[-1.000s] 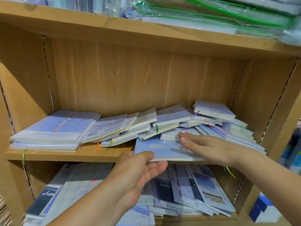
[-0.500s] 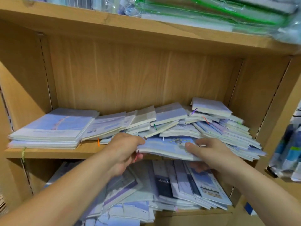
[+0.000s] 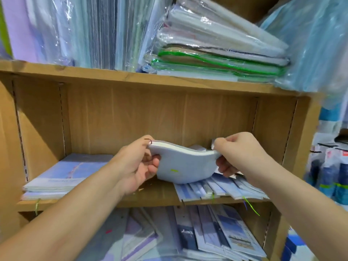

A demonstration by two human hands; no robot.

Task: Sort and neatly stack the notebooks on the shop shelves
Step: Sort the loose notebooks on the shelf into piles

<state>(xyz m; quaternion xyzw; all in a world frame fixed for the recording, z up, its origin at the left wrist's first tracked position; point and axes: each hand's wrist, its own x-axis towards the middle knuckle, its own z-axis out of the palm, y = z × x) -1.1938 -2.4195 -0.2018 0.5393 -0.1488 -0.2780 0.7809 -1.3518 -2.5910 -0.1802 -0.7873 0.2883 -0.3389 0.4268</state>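
Holding notebook bundle (image 3: pixel 184 164) above middle shelf (image 3: pixel 156 193)

Left hand (image 3: pixel 137 162) grips the bundle's 9 o'clock end and right hand (image 3: pixel 235 153) pinches the 3 o'clock end. Long axis runs 9-to-3, sagging mid-span. Tidy stack (image 3: pixel 66 174) lies at 8 o'clock, nearer the left hand.

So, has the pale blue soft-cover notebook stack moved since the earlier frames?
Yes: the notebook stack went up. It lay on the wooden shelf board; now the left hand and right hand hold it above.
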